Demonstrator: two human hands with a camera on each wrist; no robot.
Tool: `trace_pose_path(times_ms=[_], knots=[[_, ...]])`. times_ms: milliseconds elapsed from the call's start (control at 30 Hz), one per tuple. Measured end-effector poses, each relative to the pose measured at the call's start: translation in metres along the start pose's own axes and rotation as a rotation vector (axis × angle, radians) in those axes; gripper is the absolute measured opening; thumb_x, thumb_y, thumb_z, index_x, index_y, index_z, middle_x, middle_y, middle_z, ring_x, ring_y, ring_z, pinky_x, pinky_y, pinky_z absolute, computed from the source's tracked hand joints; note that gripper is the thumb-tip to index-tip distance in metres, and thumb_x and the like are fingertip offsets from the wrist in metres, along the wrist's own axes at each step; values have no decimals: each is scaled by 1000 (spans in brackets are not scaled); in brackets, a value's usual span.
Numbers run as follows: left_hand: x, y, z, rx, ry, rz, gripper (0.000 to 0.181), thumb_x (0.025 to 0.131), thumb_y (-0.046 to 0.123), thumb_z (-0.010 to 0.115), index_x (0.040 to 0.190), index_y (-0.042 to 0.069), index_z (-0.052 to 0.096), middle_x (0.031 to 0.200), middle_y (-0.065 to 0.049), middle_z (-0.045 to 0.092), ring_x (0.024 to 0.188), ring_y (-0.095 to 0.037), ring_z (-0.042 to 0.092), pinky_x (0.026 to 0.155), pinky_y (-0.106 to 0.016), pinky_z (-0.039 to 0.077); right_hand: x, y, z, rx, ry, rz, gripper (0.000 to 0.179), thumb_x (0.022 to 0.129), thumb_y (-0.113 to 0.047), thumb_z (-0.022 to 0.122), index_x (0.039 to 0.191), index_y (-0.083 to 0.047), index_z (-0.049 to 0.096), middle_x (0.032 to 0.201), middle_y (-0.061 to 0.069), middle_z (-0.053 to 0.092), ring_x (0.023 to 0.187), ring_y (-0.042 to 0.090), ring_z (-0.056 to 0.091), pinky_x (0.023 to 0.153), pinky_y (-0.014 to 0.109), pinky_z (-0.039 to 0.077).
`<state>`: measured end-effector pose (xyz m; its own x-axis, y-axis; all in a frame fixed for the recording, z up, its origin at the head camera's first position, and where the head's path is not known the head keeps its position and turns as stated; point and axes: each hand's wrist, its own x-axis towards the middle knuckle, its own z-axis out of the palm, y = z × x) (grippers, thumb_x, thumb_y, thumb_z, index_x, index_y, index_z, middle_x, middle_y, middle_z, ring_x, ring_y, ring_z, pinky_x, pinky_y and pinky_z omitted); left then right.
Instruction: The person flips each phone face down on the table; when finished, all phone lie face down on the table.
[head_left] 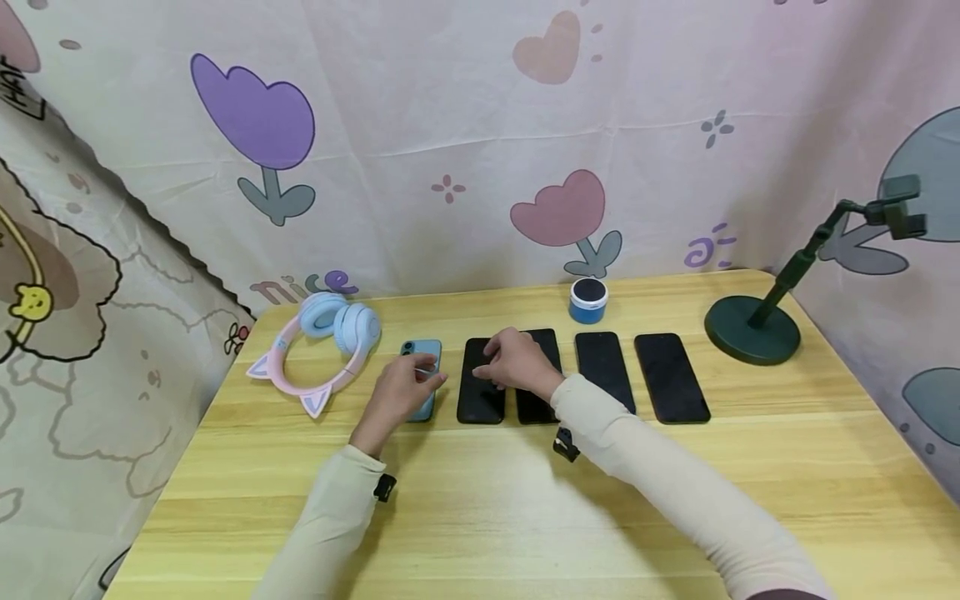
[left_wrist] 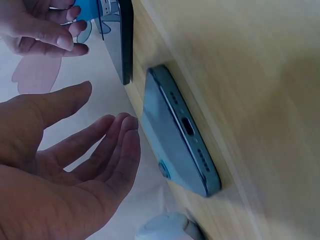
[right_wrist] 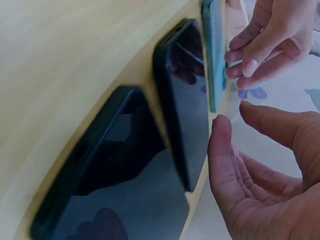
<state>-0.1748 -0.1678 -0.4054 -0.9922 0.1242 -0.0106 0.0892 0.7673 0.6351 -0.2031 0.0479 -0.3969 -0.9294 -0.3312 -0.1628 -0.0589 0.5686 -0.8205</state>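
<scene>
Five phones in a row would be several: at the left end lies a light blue phone [head_left: 425,412], back side up with its camera lenses at the far end. My left hand [head_left: 399,390] hovers over it, thumb and fingers apart and holding nothing; the left wrist view shows a gap between those fingers and the blue phone [left_wrist: 175,135]. Above the first black phone [head_left: 480,406] and the second black phone [head_left: 536,408] is my right hand [head_left: 519,363]. Its thumb and fingers are loosely bent with nothing between them, and it partly covers both dark screens.
Two more black phones, one [head_left: 604,362] beside the other [head_left: 672,377], lie to the right. Pink and blue cat-ear headphones [head_left: 288,385] rest at the left. Behind stand a small blue cylinder [head_left: 587,305] and, farther right, a dark green stand [head_left: 753,333]. A patterned cloth [head_left: 450,100] hangs behind the table.
</scene>
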Motion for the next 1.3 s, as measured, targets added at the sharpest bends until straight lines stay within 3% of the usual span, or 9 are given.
trace_pose_path(times_ms=[267, 467, 800, 900, 967, 1067, 1133, 1200, 1300], knots=[[2, 6, 8, 27, -6, 22, 40, 95, 20, 74, 126, -4, 67, 114, -15, 72, 102, -29, 68, 91, -48, 53, -4, 13, -8, -23, 17, 31, 48, 89, -19, 80, 126, 8, 63, 75, 9, 72, 66, 21, 73, 78, 38, 60], [3, 8, 15, 32, -31, 5, 40, 95, 21, 74, 125, -5, 67, 111, -15, 72, 101, -28, 67, 91, -48, 53, -5, 20, -10, -24, 17, 41, 51, 89, -17, 80, 128, 9, 63, 74, 8, 73, 64, 18, 72, 82, 37, 59], [6, 14, 24, 76, -45, -33, 38, 93, 23, 76, 120, -2, 70, 103, -10, 70, 98, -26, 65, 90, -46, 53, -5, 23, -8, 36, 17, 68, 49, 88, -13, 80, 126, 12, 63, 80, 12, 74, 64, 21, 73, 64, 31, 60], [7, 15, 27, 95, -48, -27, 29, 92, 22, 78, 109, -1, 72, 91, -6, 66, 87, -22, 60, 82, -41, 52, -5, 23, -7, 39, 15, 72, 46, 88, -12, 80, 125, 12, 64, 82, 12, 74, 66, 21, 73, 67, 32, 60], [9, 15, 29, 105, -55, -18, 20, 92, 22, 78, 93, 3, 71, 78, -2, 58, 73, -18, 53, 70, -35, 46, -5, 22, -6, 37, 16, 74, 44, 88, -11, 80, 123, 12, 65, 84, 13, 74, 66, 20, 74, 72, 34, 61], [10, 15, 31, 112, -69, -10, 30, 92, 23, 78, 74, 8, 59, 65, 2, 42, 59, -14, 37, 58, -30, 30, -4, 22, -6, 23, 21, 76, 40, 87, -11, 81, 118, 11, 67, 89, 16, 75, 66, 19, 74, 81, 37, 59], [11, 15, 33, 116, -81, -11, 35, 93, 23, 77, 71, 7, 56, 63, 1, 35, 57, -14, 30, 56, -30, 24, -3, 22, -6, 10, 25, 80, 39, 87, -11, 82, 117, 10, 68, 94, 19, 74, 66, 18, 74, 87, 39, 57], [11, 17, 33, 128, -80, -18, 27, 92, 24, 78, 79, 5, 65, 67, 1, 44, 60, -14, 36, 57, -30, 31, -2, 22, -5, -3, 28, 84, 37, 86, -11, 82, 114, 9, 70, 95, 19, 74, 65, 17, 74, 89, 40, 57], [12, 19, 34, 148, -73, -24, 27, 91, 25, 79, 103, 2, 75, 82, -2, 62, 74, -16, 52, 68, -34, 47, 0, 20, -5, -18, 30, 89, 28, 85, -11, 83, 103, 6, 72, 87, 14, 75, 65, 17, 74, 88, 39, 57]])
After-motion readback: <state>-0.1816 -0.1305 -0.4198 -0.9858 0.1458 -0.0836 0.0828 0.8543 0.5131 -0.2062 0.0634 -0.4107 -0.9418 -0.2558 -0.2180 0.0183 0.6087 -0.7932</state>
